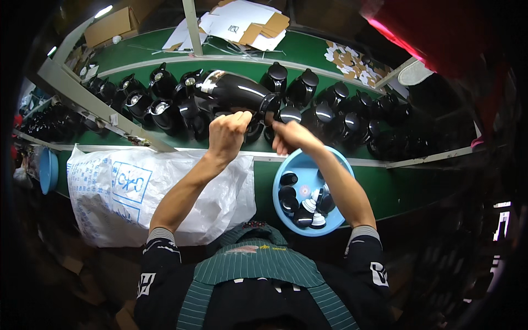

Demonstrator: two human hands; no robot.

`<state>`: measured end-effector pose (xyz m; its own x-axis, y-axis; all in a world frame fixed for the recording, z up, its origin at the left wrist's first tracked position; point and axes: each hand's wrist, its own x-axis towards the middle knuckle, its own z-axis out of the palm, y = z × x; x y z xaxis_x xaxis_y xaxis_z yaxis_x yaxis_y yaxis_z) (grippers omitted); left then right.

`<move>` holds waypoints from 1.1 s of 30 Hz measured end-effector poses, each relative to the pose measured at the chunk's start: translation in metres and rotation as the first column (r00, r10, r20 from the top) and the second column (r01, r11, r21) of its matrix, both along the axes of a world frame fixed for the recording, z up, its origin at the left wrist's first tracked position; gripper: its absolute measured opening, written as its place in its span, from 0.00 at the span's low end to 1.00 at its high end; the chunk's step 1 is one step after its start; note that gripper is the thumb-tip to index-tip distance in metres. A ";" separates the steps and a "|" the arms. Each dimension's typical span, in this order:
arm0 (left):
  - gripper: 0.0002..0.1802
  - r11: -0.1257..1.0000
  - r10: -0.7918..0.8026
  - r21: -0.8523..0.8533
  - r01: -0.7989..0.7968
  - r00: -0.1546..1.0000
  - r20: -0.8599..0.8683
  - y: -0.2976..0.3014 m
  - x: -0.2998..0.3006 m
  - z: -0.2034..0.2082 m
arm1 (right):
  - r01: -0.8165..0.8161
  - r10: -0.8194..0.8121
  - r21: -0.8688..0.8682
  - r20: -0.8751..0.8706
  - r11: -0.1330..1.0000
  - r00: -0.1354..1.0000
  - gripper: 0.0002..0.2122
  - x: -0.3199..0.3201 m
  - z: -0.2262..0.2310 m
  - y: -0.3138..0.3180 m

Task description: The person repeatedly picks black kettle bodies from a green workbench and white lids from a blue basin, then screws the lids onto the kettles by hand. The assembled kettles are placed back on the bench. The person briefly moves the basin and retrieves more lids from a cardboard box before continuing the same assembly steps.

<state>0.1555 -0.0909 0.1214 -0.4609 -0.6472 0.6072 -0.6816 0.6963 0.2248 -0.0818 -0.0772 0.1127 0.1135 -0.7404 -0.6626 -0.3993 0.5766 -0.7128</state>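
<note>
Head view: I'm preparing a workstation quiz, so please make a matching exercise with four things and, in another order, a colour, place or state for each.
1. Stopper-filled basin
2. Plastic sack
3. Raised vacuum jug
4. Cardboard sheets

A. Tilted, in the left hand
B. Flattened, on the far side
C. Light blue
D. White with blue print

Pairs: 1-C, 2-D, 3-A, 4-B

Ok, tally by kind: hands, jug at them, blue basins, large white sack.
Hands: 2 (left hand, right hand)
Black vacuum jug at hands: 1
Light-blue basins: 2 (near basin, far-left basin)
Large white plastic sack: 1
Total: 6
</note>
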 end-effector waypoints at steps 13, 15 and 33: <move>0.06 0.988 -0.017 -0.150 0.025 0.999 0.051 -0.020 -0.012 -0.025 | 0.558 -0.427 -0.146 0.499 0.817 0.755 0.34 0.037 0.006 -0.008; 0.05 0.984 -0.035 -0.172 0.039 0.999 0.030 -0.044 -0.009 -0.040 | 0.511 -0.447 0.031 0.533 0.859 0.719 0.35 0.029 0.002 -0.021; 0.49 0.640 0.191 0.751 -0.164 0.980 0.052 -0.135 0.017 -0.137 | -0.161 0.016 -0.182 -0.613 0.970 0.790 0.39 -0.022 -0.234 0.165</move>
<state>0.1723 -0.2261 -0.0161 -0.2785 -0.9541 -0.1100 -0.7578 0.1479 0.6355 -0.1041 0.0877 -0.1212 -0.1835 -0.8770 -0.4440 -0.8299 0.3803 -0.4083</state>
